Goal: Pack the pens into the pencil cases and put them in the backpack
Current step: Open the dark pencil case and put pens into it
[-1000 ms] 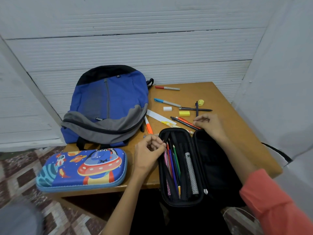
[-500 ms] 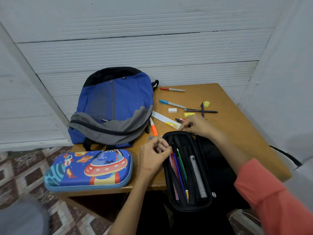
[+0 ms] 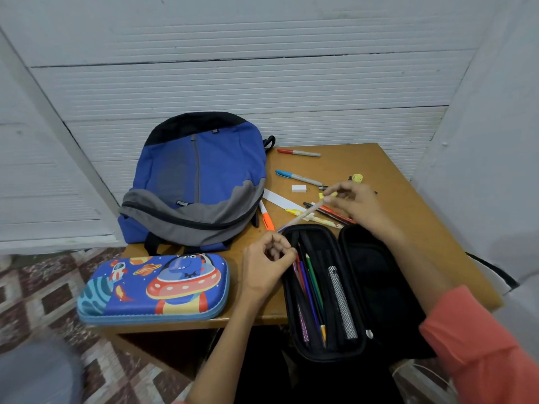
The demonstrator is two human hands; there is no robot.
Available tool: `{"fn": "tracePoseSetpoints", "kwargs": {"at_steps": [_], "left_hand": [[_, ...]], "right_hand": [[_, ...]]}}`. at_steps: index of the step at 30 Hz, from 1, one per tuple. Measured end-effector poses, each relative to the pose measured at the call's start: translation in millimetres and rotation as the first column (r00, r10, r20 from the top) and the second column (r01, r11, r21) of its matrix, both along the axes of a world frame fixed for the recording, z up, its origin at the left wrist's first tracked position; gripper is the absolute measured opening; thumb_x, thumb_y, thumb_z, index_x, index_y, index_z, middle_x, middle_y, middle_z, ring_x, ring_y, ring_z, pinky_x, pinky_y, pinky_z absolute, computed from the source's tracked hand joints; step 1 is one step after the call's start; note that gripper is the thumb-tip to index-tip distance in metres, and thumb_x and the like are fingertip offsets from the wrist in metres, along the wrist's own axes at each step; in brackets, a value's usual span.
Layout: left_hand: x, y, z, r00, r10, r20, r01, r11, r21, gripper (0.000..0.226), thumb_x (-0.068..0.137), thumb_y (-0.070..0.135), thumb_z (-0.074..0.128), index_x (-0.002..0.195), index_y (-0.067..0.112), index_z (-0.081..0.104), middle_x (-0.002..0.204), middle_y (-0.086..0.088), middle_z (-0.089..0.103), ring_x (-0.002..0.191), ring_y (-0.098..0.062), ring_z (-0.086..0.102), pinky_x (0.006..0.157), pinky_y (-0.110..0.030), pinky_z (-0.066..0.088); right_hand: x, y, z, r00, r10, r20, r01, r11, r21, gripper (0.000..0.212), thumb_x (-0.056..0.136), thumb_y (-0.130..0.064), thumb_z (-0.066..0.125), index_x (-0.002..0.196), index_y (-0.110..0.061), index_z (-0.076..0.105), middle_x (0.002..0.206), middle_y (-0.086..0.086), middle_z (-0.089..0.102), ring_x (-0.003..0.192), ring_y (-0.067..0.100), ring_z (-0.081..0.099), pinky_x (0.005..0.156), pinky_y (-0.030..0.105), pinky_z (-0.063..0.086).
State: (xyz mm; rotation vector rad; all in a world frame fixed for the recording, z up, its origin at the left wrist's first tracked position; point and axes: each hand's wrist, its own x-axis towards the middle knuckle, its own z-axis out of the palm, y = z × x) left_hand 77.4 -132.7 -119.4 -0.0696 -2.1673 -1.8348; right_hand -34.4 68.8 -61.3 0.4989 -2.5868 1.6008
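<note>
An open black pencil case (image 3: 350, 342) lies at the table's front edge with several pens and pencils in its left half. My left hand (image 3: 267, 265) pinches the case's left rim near its top. My right hand (image 3: 354, 204) pinches a pale pen (image 3: 303, 215) by its upper end; the pen slants down toward the case's top left corner. A closed blue space-print pencil case (image 3: 151, 290) lies front left. The blue and grey backpack (image 3: 198, 182) rests zipped at the back left. Loose red (image 3: 299, 153), blue (image 3: 297, 177) and orange (image 3: 267, 218) markers lie on the table.
A wooden table (image 3: 408, 176) stands against white ribbed wall panels, with another panel close on the right. On it lie a white eraser (image 3: 299, 188), a white paper strip (image 3: 281, 201), a yellow sharpener (image 3: 356, 178) and more pens under my right hand. Patterned floor lies left.
My right hand has picked a pale pen off the pile of pens and lifted it, its tip now over the black case's top corner. My left hand stays on the rim.
</note>
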Motion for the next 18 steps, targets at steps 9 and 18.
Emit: {"fn": "tracePoseSetpoints", "kwargs": {"at_steps": [9, 18], "left_hand": [[0, -1, 0, 1.0, 0.024, 0.009, -0.024, 1.0, 0.017, 0.02, 0.081, 0.0, 0.071, 0.078, 0.019, 0.064, 0.064, 0.01, 0.057, 0.061, -0.008, 0.05, 0.058, -0.022, 0.042], [1, 0, 3, 0.999, 0.033, -0.005, -0.033, 0.999, 0.026, 0.022, 0.081, -0.001, 0.07, 0.08, 0.02, 0.063, 0.064, 0.009, 0.057, 0.061, -0.01, 0.049, 0.058, -0.021, 0.04]], "right_hand": [[27, -10, 23, 0.996, -0.001, 0.088, 0.058, 0.758, -0.649, 0.017, 0.091, -0.006, 0.061, 0.107, -0.007, 0.062, 0.086, 0.005, 0.063, 0.075, 0.017, 0.064, 0.058, 0.024, 0.056], [68, -44, -4, 0.894, 0.173, 0.412, -0.059, 0.96, -0.275, 0.024, 0.085, -0.003, 0.069, 0.107, 0.0, 0.059, 0.075, 0.015, 0.065, 0.057, 0.017, 0.065, 0.052, 0.026, 0.057]]}}
